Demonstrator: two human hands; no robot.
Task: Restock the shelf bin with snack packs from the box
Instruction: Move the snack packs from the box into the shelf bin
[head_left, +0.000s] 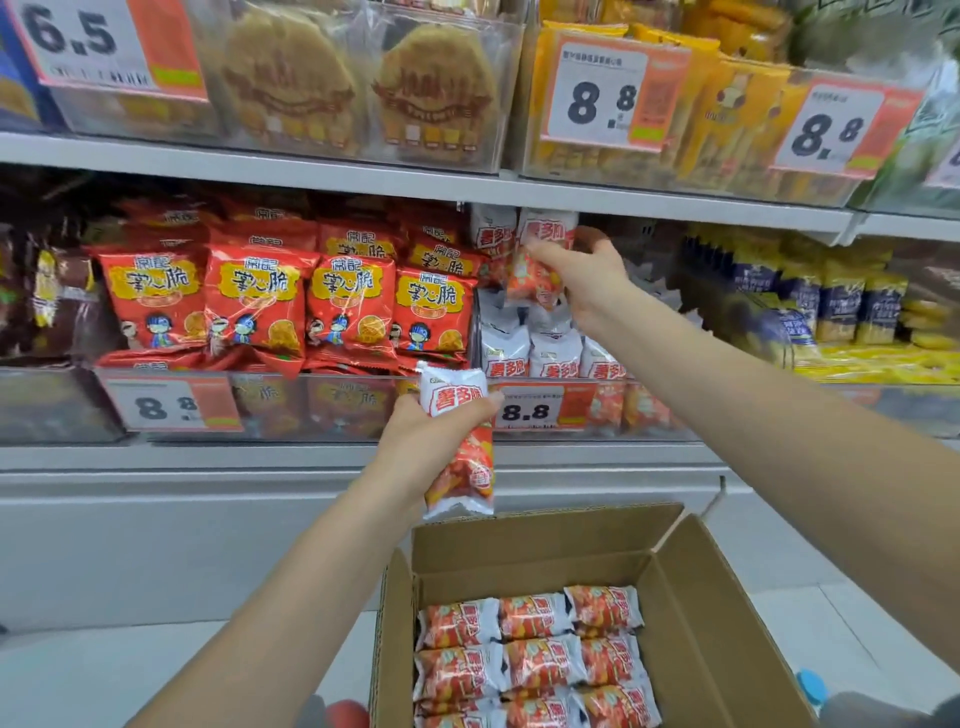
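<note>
Two bare forearms — no sleeves, no gloves

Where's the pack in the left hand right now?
Centre of the head view: the left hand grips the snack pack upright before the shelf bin, beside its 8.8 price tag, above the open box.

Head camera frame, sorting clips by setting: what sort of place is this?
Most likely a shop's snack aisle: price tags on clear shelf bins full of snack packs, and an open cardboard box of the same packs below.
</note>
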